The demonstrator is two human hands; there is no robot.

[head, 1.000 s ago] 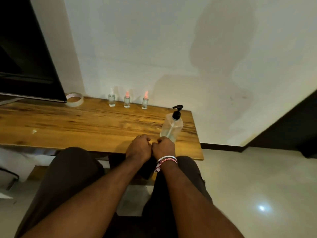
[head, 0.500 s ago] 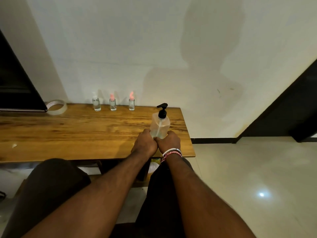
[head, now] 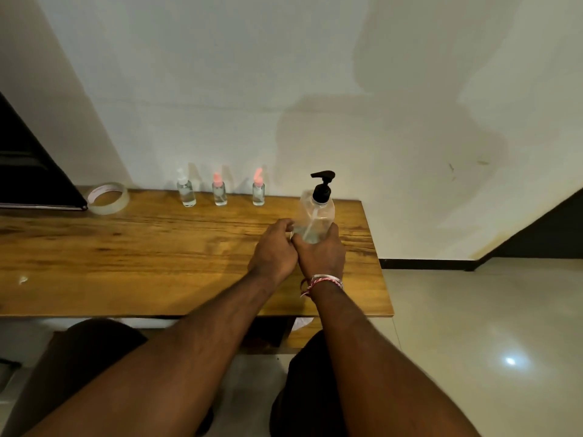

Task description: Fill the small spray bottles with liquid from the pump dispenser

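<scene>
Gripping the pump dispenser (head: 316, 216) near the right end of the surface (head: 126, 263), your right hand (head: 321, 255) wraps its base; your left hand (head: 274, 252), fingers curled, touches it alongside. Three small spray bottles (head: 219, 193) stand by the wall.

The clear pump dispenser (head: 316, 217) with its black pump head is standing upright near the bench's (head: 126, 263) right edge; three small clear spray bottles (head: 220, 193) are lining its back edge, one white-capped, two pink-capped
</scene>
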